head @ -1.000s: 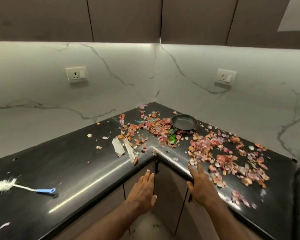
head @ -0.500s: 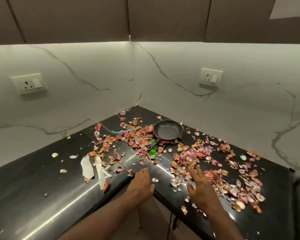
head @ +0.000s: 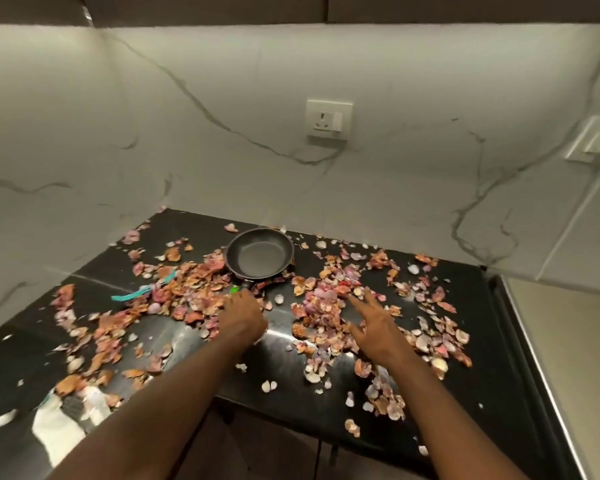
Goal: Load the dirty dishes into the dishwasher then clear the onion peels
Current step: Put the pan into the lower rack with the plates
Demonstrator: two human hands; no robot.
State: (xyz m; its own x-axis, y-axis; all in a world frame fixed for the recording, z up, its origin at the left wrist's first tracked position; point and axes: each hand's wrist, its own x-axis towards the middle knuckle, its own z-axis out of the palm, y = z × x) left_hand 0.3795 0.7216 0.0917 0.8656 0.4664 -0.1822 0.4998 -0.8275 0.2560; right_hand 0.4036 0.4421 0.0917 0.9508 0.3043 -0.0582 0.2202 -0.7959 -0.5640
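Both your arms reach forward over the counter's (head: 326,420) front edge. Your left hand (head: 245,313) is curled, knuckles up; your right hand (head: 373,325) spreads its fingers (head: 355,301).

The black polished stone desk (head: 492,341) is littered almost everywhere with pink and brown papery onion peels (head: 326,306); the thickest heaps lie left and right of a bare dark strip running from the near edge toward the small round black frying pan (head: 259,253). The pan stands near the white marble back wall (head: 361,188), blocking reach into that corner. A teal strip-shaped tool (head: 132,295) lies among the left heap. The far right desk edge has fewer peels.
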